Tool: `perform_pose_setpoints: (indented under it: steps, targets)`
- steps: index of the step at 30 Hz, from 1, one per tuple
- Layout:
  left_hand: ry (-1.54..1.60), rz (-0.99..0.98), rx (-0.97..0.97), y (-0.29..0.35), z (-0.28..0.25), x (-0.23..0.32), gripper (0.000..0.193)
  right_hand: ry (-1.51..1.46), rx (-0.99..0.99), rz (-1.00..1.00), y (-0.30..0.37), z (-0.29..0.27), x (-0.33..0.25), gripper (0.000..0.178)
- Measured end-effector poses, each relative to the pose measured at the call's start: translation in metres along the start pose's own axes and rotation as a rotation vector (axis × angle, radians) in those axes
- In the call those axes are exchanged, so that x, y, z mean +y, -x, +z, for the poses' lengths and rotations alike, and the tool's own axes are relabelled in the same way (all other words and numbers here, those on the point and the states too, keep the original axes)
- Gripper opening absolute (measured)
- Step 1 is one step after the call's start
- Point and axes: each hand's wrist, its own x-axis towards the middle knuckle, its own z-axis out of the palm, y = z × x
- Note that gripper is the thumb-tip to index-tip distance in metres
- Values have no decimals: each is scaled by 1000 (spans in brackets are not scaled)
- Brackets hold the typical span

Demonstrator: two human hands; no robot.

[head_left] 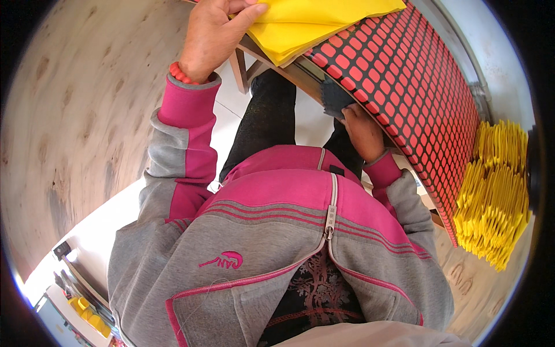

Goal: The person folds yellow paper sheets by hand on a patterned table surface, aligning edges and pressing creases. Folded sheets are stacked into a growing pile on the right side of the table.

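At the top of the head view, my left hand (218,28) is closed on the left edge of a flat yellow folded sheet (315,23), thumb on top. Paper or cloth, I cannot tell which. It lies over the near left part of a table with a red-and-black patterned cover (404,75). Below the table's edge, my right hand (363,132) pinches a dark grey cloth (336,98) with a jagged edge. The far part of that cloth is hidden under the tabletop.
Thick bundles of folded yellow pieces (494,194) stand past the table's right end. A wooden table leg (239,70) rises near my knees. Wood-patterned flooring (87,115) spreads to the left. Several yellow items (89,315) sit on a shelf at the lower left.
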Motion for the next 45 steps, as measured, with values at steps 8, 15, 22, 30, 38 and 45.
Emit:
perform_pose_setpoints:
  steps: [8,15,22,30,38,45]
  targets:
    - [5,90,-48,-3,-3,-6,11,87,-99,93,-2,2,-1,21]
    - [-133,167,-151,0,-15,-12,3,-407,-213,-78,-33,-104,-47,22]
    - [-257,64,-356,-3,-32,-4,26,-384,412,-513,-154,-148,-44,19]
    - [-301,117,-416,-3,-37,-1,25,-521,303,-463,-178,-130,-47,15]
    - [-456,257,-408,0,-41,0,18,-714,295,-332,-178,-120,-49,13]
    - [-379,146,-391,0,-34,0,7,-728,325,-300,-178,-117,-52,18]
